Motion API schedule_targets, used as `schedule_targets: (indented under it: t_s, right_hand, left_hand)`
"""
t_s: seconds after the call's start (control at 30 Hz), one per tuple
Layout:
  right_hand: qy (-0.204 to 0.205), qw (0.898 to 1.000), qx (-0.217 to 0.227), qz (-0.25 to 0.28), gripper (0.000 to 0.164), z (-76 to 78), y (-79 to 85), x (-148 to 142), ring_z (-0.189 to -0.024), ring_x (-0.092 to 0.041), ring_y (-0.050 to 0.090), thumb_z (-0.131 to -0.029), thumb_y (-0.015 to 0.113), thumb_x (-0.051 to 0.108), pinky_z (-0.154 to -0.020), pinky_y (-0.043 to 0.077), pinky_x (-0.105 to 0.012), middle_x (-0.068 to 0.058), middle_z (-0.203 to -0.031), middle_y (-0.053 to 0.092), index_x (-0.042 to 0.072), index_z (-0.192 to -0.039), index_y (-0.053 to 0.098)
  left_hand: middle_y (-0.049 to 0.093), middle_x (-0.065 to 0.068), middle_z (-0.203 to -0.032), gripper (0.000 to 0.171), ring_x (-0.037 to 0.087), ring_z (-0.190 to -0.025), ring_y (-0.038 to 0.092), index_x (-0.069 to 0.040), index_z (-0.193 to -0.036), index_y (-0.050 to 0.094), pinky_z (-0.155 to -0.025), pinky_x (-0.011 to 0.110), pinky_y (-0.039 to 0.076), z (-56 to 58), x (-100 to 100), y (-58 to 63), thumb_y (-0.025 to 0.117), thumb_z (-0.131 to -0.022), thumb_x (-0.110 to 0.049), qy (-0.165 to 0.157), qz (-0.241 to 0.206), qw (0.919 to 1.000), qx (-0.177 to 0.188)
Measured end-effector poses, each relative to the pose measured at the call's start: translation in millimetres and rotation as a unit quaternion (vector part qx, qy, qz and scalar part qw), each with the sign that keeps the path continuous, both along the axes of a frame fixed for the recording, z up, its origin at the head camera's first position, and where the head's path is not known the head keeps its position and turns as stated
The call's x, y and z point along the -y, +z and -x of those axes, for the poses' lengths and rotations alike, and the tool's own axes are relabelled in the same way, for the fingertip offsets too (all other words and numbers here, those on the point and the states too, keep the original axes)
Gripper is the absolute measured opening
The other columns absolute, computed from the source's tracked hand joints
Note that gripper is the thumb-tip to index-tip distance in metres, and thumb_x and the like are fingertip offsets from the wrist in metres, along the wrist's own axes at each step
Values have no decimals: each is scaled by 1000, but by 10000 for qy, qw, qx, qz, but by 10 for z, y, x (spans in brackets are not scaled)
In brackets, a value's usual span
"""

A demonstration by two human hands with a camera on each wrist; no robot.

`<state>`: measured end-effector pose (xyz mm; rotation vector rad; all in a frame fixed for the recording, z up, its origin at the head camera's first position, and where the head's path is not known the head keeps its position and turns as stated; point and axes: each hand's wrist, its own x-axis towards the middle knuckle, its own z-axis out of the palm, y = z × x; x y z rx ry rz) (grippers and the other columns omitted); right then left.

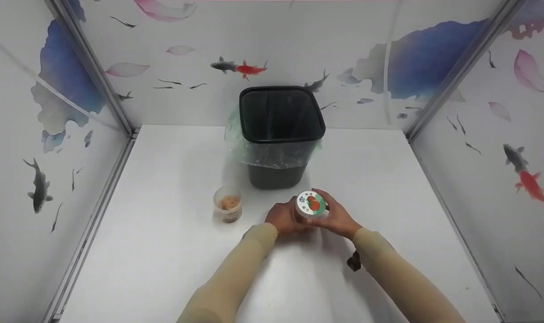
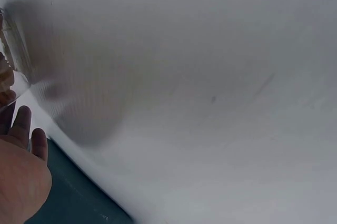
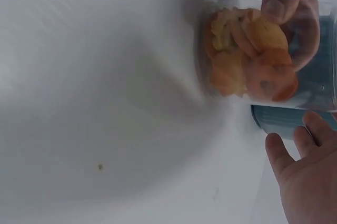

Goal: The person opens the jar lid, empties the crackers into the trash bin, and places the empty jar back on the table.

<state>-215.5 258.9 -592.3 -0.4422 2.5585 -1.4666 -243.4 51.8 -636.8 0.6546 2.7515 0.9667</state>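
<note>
The left hand (image 1: 283,218) grips the body of a clear jar (image 3: 309,91) of golden-brown pieces; the right hand (image 1: 342,220) grasps its printed lid (image 1: 311,203), thumb near, a finger far. Left of them on the white table (image 1: 155,251), a clear cup (image 1: 218,202) holds similar pieces. Beyond stands a black bin (image 1: 276,177) with a translucent bag (image 1: 272,157).

The left sleeve (image 1: 238,269) and right sleeve (image 1: 402,271) were long, plain beige and fairly close-fitting, running down to the bare left hand (image 1: 284,219) and bare right hand (image 1: 337,218). A small, dark, angular block (image 1: 354,262) showed at the right sleeve's inner edge, near the wrist.
</note>
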Motion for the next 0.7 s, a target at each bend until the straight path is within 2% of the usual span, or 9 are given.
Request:
schedule_targets:
  t_s: [0.13,0.33,0.43,0.57,0.7]
  right_hand:
    - [-63,9999,79,84,95,31,-3,5,-135,-18,42,-72,90,37,-111,31,-56,3,-146,48,20,-151,41]
    - [433,9980,354,280,88,149,50,-75,-136,-22,41,-74,89,25,-111,24,-64,2,-146,50,21,-150,45]
    - [593,9969,430,285,87,178,75,-97,-136,-21,40,-74,89,24,-111,24,-63,3,-148,48,25,-149,45]
    - [514,9980,351,149,91,143,82,-90,-136,-18,39,-74,89,30,-112,28,-58,5,-149,45,26,-152,42]
    - [261,9996,107,-43,99,44,40,-72,-138,-18,38,-73,89,38,-111,30,-57,4,-150,43,19,-154,36]
  left_hand:
    - [67,-1,-123,97,15,-110,62,-16,-142,46,-98,31,47,8,-4,-3,85,-65,-61,24,-8,10000,24]
    - [67,-5,-121,94,11,-109,62,-17,-139,48,-96,30,48,12,-5,-25,83,-65,-64,60,-183,9998,54]
    - [67,-5,-119,92,11,-107,63,-17,-138,49,-94,30,49,13,-4,-28,81,-66,-65,68,-230,9997,29]
    - [68,-5,-118,92,12,-106,63,-17,-138,49,-94,30,50,16,1,-21,80,-67,-66,45,-196,9998,-23]
    - [67,-5,-120,97,13,-107,63,-17,-139,48,-96,30,48,11,8,-13,80,-65,-70,17,-91,9999,-44]
